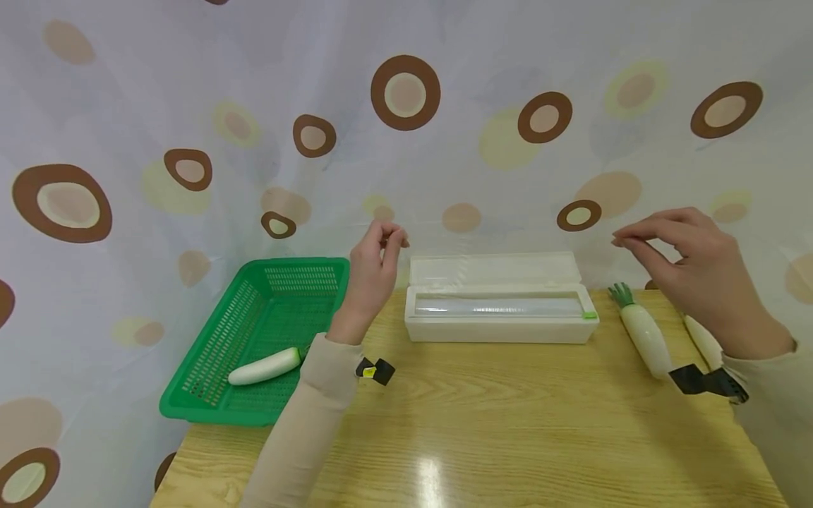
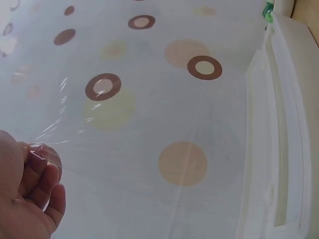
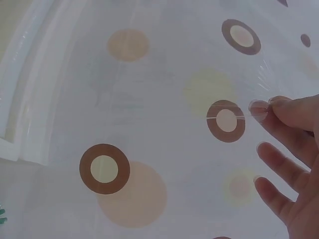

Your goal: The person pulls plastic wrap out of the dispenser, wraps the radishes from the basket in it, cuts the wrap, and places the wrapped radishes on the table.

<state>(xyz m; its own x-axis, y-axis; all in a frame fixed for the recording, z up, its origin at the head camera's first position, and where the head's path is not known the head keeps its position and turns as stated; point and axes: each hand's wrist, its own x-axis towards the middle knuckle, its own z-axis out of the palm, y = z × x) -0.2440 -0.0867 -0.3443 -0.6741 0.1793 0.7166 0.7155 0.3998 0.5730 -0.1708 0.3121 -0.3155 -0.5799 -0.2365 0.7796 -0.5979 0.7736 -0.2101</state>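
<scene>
Cling film (image 2: 63,97), transparent with bright creases, is stretched between the two raised hands. My left hand (image 1: 375,264) pinches one corner of it between thumb and fingertips, to the left of and above a white wrap dispenser (image 1: 502,333). The opposite corner is pinched by my right hand (image 1: 699,264), up on the right, its other fingers spread apart in the right wrist view. The dispenser's lid (image 1: 495,269) stands raised at the back, and a roll of film (image 1: 495,306) lies inside. A green slide tab (image 1: 590,315) sits at the dispenser's right end.
At the left a green basket (image 1: 216,416) holds a white radish (image 1: 263,368). Another white radish (image 1: 644,339) with green stalks lies right of the dispenser, and one more (image 1: 701,342) is partly behind the right wrist. A patterned curtain (image 1: 470,162) hangs behind the wooden table (image 1: 508,416).
</scene>
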